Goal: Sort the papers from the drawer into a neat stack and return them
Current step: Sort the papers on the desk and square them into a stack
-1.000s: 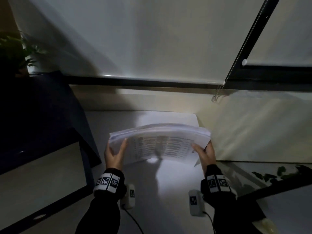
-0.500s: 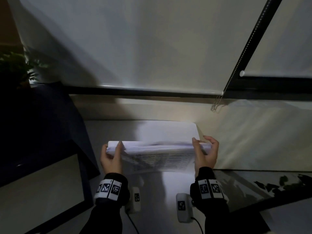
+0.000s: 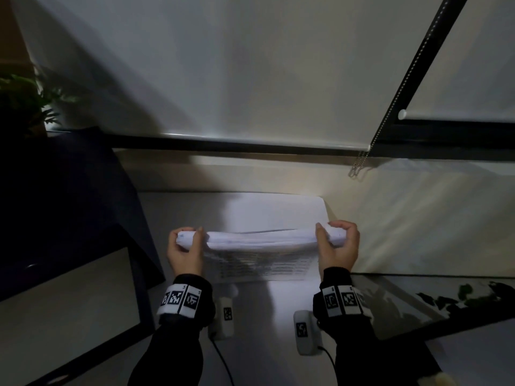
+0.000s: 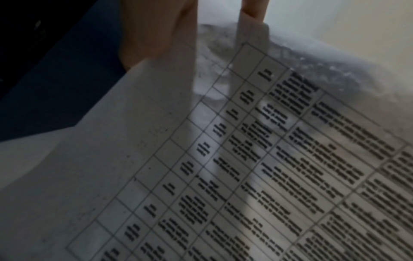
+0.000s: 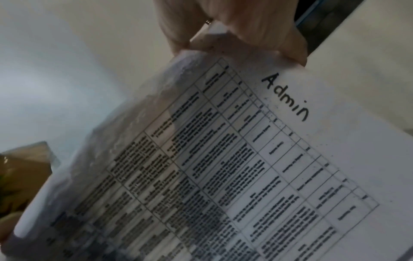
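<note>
paper stack [image 3: 262, 240] tipped upright from its earlier slant, printed face now steeper, hands curled over its ends

You see a thick stack of thin white printed paper [image 3: 262, 240], matt, its sheets showing light through. The pale grey counter [image 3: 250, 316] below it looks smooth and faintly glossy. Above it hangs a matt off-white roller blind [image 3: 223, 79] with a beaded metal chain [image 3: 359, 165].

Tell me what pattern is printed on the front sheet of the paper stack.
A black-lined table of dense text on white, on the paper stack; clearest in the right wrist view.
</note>
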A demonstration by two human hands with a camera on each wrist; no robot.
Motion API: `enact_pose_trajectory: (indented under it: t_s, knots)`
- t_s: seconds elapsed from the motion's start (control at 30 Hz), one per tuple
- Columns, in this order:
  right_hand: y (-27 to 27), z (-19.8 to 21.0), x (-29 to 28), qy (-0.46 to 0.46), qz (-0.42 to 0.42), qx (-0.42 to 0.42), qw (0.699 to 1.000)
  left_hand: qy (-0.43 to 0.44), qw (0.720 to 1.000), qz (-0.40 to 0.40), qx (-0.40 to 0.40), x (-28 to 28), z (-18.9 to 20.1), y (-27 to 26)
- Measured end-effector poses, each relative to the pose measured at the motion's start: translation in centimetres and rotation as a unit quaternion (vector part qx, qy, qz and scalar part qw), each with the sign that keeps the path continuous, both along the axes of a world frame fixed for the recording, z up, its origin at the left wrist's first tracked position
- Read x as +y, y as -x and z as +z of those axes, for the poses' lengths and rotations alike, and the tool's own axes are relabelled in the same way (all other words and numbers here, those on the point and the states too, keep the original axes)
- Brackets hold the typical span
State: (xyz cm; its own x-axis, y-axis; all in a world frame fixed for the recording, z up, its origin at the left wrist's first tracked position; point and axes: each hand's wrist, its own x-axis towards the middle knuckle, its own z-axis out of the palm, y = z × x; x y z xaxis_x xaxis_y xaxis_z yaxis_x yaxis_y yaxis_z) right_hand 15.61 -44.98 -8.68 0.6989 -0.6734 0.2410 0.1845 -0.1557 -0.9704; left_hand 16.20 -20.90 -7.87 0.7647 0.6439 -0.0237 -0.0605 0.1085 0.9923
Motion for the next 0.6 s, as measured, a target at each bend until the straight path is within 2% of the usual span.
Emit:
enact_pose_trajectory:
  t_s: [0.1, 0.2, 0.3, 0.4, 0.53, 0.6]
  knots:
    - [0.1, 0.5, -0.1, -0.022, -0.029, -0.009, 0.999, -0.004, 1.0, 0.003, -0.013, 0.0, 0.0, -0.1]
    - [0.2, 0.5, -0.7, 0.021, 0.009, -0.026, 0.999, 0.0, 1.0, 0.01, -0.02, 0.0, 0.1, -0.1]
    - [0.5, 0.0, -1.7, 0.118, 0.071, -0.047, 0.989, 0.003, 0.999, 0.015, -0.028, -0.3, 0.3, -0.4]
    - [0.9, 0.0, -2.9, 0.226, 0.104, -0.031, 0.968, -0.001, 1.0, 0.019, -0.025, -0.2, 0.2, -0.6]
    - [1.3, 1.0, -4.2, 0.277, 0.137, -0.01, 0.951, -0.012, 1.0, 0.017, -0.016, -0.2, -0.1, -0.6]
    - [1.4, 1.3, -4.9, 0.319, 0.177, 0.02, 0.931, -0.016, 1.0, 0.016, -0.018, -0.1, -0.1, -0.7]
